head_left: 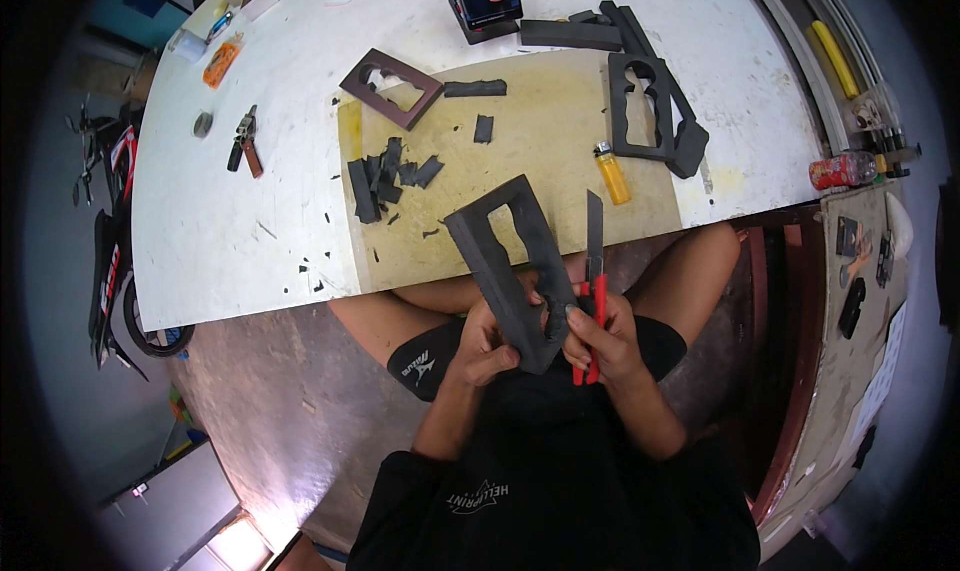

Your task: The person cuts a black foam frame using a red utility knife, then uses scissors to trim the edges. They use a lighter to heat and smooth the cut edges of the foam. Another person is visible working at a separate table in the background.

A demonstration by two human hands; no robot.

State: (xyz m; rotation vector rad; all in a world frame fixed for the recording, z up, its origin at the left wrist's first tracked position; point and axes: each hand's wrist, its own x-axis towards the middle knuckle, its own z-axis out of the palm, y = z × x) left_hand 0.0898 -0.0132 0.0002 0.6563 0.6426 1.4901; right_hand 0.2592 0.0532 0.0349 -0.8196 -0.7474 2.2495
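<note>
My left hand [486,347] is closed round the lower end of a black foam-like frame [486,259], tilted up over the table's near edge. A long cut-out with a wavy inner edge runs through the frame. In my right hand [617,343] is a red utility knife [599,296], its blade [595,221] out and pointing away from me. The right fingertips are close to the frame's lower right side; whether they touch it I cannot tell. Black offcuts [366,188] lie on a yellowish cutting mat [530,96] beyond the frame.
On the mat are a brown frame [420,111] and a yellow lighter [612,176]. Black frame pieces [660,101] lie at the right, and a phone on a stand [487,6] is at the back. Folding pliers [243,146] rest at the left of the white table [230,261].
</note>
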